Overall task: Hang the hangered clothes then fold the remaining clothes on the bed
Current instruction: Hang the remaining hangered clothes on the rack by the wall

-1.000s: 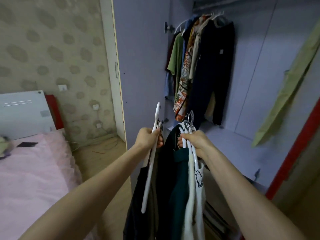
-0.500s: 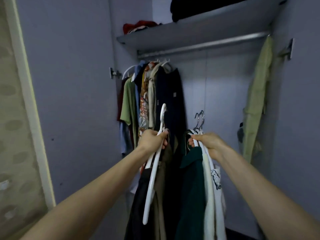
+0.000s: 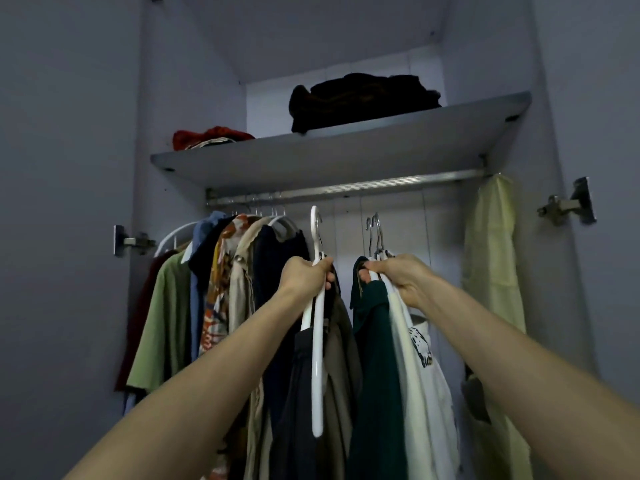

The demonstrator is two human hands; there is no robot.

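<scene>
My left hand (image 3: 304,277) grips a white plastic hanger (image 3: 317,358) by its neck, with dark grey and khaki garments (image 3: 332,382) hanging from it. Its hook points up, a little below the metal wardrobe rail (image 3: 381,187). My right hand (image 3: 401,275) grips a bunch of hangers with metal hooks (image 3: 375,233), carrying a dark green garment (image 3: 375,358) and a white printed shirt (image 3: 420,368). Both hands are raised in front of the open wardrobe, below the rail's bare middle stretch.
Several hung clothes (image 3: 221,289) fill the rail's left end. A pale yellow-green garment (image 3: 491,258) hangs at its right end. The shelf (image 3: 346,157) above holds a dark folded pile (image 3: 363,100) and a red bundle (image 3: 211,136). Door hinges (image 3: 568,202) stick out on both sides.
My view has swung up from the bed and floor to the wardrobe's rail and shelf. Both hands have lifted their hangers higher, closer to the rail.
</scene>
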